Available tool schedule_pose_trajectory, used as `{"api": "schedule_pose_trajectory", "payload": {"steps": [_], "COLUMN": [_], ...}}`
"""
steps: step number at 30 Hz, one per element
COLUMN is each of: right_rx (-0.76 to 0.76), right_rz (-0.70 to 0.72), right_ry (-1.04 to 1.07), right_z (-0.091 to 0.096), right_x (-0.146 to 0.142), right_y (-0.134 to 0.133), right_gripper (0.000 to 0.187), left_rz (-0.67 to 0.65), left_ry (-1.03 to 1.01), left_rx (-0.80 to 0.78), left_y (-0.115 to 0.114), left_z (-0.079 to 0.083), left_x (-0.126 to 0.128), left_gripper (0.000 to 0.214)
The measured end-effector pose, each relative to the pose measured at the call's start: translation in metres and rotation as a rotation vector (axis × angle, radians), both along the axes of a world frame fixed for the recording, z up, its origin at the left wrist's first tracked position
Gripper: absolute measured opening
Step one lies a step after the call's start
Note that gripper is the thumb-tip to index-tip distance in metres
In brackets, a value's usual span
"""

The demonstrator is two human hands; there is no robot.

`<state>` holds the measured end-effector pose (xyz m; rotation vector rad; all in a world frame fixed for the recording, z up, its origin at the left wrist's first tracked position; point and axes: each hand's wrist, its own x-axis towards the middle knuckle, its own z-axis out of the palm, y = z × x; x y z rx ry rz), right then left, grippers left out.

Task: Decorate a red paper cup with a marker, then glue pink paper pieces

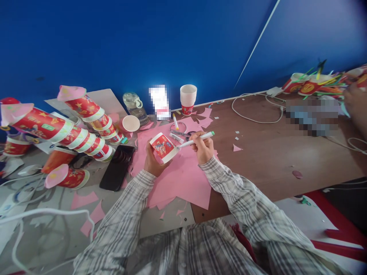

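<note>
My left hand (153, 162) is wrapped round a red and white paper cup (163, 147), which is tilted on its side above a stack of pink paper (183, 172). Between the fingers of my right hand (204, 148) is a white marker (195, 141) with a green end. The marker's other end points at the white band of the cup and looks to be at or very near it. Just behind the cup lie a glue stick (176, 138), a yellow and white marker (175, 121) and scissors (186, 135), partly hidden by my right hand.
Stacked paper cups with pink tops (77, 137) lean at the left, beside a black phone (117, 168). At the back stand a clear bottle (135, 109) and nested cups (188, 100). Pink scraps lie about. Another person's hand (355, 99) is at the far right, near a white cable (258, 121).
</note>
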<state>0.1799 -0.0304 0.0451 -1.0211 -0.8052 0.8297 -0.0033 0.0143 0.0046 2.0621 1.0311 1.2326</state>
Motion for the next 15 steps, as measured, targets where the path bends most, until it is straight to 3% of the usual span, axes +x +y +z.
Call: {"api": "schedule_pose_trajectory", "payload": {"steps": [5,9,15], "right_rx": [-0.001,0.036,0.050], "right_rz": [0.053,-0.014,0.020], "right_ry": [0.060,0.140,0.037], "right_z": [-0.001,-0.004,-0.001], "right_x": [0.001,0.003,-0.004], "right_y": [0.000,0.007,0.006], "right_gripper": [0.020,0.023,0.041], "left_rz": [0.006,0.003,-0.044], "left_ry": [0.018,0.034,0.003], "left_rx": [0.008,0.002,-0.001], "left_y": [0.000,0.003,0.001], "left_z": [-0.001,-0.007,-0.004], "left_x": [-0.001,-0.005,-0.004], "left_gripper": [0.095,0.098,0.096]}}
